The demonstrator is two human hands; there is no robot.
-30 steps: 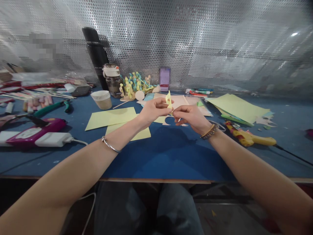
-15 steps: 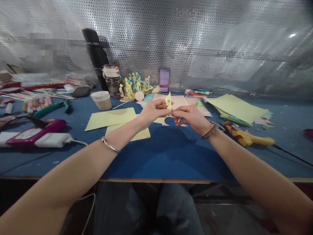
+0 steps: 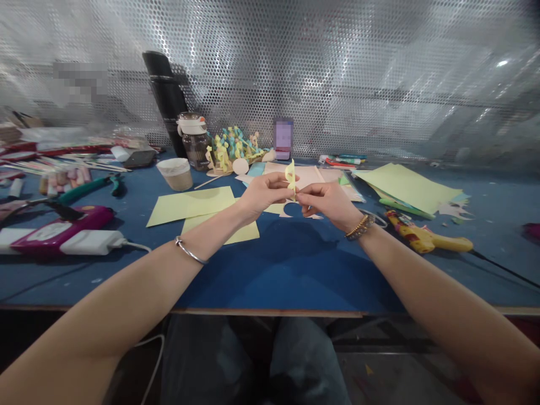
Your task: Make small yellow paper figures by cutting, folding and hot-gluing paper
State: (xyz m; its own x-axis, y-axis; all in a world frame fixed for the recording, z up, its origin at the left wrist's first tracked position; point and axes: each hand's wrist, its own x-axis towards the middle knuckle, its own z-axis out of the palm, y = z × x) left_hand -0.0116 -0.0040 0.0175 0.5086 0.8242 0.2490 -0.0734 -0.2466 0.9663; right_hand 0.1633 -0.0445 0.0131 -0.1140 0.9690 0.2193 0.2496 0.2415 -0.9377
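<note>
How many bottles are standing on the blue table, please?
2: a black insulated bottle and, beside it, a white-capped glass bottle, both at the back. The left clutter may hide others.

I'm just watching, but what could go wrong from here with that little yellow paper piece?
The small yellow paper piece looks thin and is pinched near its lower end between the left hand and right hand, so it might crease or tear. If it slipped, it could get lost among the similar pale yellow paper sheets below.
</note>
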